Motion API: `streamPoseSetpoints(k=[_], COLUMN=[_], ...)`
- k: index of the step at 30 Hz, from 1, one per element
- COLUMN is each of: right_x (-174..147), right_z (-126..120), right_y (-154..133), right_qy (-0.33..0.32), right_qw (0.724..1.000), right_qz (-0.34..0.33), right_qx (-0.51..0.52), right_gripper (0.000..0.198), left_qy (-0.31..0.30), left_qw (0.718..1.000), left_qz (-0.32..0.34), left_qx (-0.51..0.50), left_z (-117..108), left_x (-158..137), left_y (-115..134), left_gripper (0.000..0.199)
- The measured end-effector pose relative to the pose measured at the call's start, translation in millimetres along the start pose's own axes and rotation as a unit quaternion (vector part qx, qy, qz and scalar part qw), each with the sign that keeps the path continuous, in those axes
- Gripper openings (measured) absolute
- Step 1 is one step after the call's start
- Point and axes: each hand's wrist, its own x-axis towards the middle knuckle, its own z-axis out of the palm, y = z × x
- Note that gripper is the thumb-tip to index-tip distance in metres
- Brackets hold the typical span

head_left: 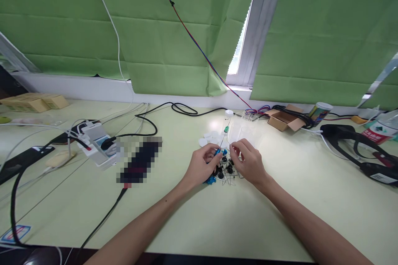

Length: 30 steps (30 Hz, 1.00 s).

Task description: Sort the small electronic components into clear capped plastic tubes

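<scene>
Bare forearms [149, 223] are slanting in over the near edge of a pale table [224, 219], while large green blinds [174, 41] are hanging beyond it, probably for keeping out daylight. Off to the left, a white power strip [95, 136] is sitting well apart from the work, apparently set aside so that both hands are having room.

The left hand [201, 165] is bending thumb and forefinger together, seemingly pinching the lower end of a thin rod [222, 140], which is tilting upward, perhaps for keeping its upper part free. The right hand [248, 159] is facing it from just beside, thumb and fingertips drawn in; whether they are gripping anything, I cannot tell. Between the hands, a pile of small parts is lying on the table, black round pieces [220, 174] and blue pieces [210, 179] among them, likely gathered for easy reach. White discs [203, 142] are lying just beyond the left hand. Smallest of all, a green piece [226, 129] is sitting partway up the rod, above the hands and between them.
</scene>
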Motion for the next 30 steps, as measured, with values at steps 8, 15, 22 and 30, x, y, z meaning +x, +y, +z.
streamPoseSetpoints(k=[8,15,22,30], right_x=[-4,-3,-4,-3], right_z=[2,3,3,2], right_y=[4,4,6,8], right_qy=[-0.026,-0.034,-0.052,-0.079], right_qw=[0.999,0.998,0.997,0.995], right_qz=[0.032,0.042,0.048,0.054], right_qx=[0.007,0.007,0.003,0.003], right_gripper=[0.009,0.010,0.012,0.016], left_qy=[-0.045,-0.061,-0.070,-0.085], left_qw=[0.995,0.992,0.990,0.985], left_qz=[-0.025,-0.048,-0.055,-0.059], left_qx=[-0.083,-0.097,-0.113,-0.138], left_z=[-1,-4,-3,-4], left_x=[2,3,4,3], left_y=[7,9,12,14], left_gripper=[0.030,0.032,0.034,0.035])
